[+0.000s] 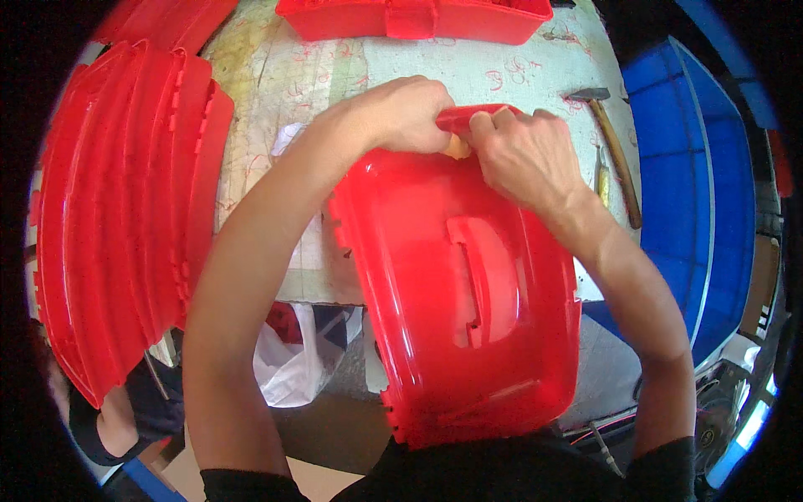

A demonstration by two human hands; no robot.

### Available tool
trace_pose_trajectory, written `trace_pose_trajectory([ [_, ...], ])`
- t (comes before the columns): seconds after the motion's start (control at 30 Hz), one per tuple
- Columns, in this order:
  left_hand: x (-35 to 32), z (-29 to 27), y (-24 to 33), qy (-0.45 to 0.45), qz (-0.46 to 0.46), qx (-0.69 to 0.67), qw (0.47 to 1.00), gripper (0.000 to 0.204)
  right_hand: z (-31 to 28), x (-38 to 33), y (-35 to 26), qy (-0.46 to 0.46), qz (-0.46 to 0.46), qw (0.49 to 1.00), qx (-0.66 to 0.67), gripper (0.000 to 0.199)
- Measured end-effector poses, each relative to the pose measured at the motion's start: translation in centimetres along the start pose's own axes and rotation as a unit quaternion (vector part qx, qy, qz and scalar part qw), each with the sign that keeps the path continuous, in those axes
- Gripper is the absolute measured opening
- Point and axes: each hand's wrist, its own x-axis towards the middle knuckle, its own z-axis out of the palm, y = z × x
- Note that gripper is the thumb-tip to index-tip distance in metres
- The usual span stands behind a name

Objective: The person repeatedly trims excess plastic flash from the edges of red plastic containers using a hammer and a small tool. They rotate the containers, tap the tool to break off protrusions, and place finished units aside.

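Observation:
A glossy red plastic lid with a curved raised handle shape in its middle lies slanted from the table edge toward my body. At its far end both hands grip close together. My left hand curls its fingers down at the rim, the fingertips hidden from view. My right hand is closed with knuckles up, beside a small red plastic piece that shows between the two hands. Something small and yellowish peeks out there, too covered to name.
Nested red lids stand at the left. A red box sits at the table's far edge. On the right lie a hammer and a thin yellow-handled tool, beside a blue crate. A white bag hangs below the table.

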Motion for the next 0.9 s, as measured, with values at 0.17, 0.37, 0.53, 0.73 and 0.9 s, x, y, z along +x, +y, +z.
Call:
trace_pose_trajectory([
  [0.17,-0.7,0.1,1.0,0.052,0.009,0.128,0.99,0.039,-0.4,-0.4,-0.7,-0.028,-0.001,0.999,-0.025,0.011],
  [0.37,-1.5,0.2,1.3,0.074,0.011,0.118,0.99,0.036,-1.9,0.3,-0.4,-0.093,-0.007,0.995,-0.03,0.012],
  [0.53,-1.1,-0.5,1.7,0.037,0.0,0.119,0.992,0.037,-1.7,0.4,-0.5,-0.104,0.009,0.995,-0.003,0.013],
  [0.73,-0.1,-0.2,2.0,0.024,-0.033,0.152,0.988,0.028,0.0,-0.5,-1.1,-0.029,0.046,0.998,0.023,0.015],
  [0.9,-0.6,0.9,1.9,0.089,-0.021,0.174,0.98,0.028,-0.4,-0.6,-0.8,-0.012,0.013,1.0,-0.019,0.009],
])
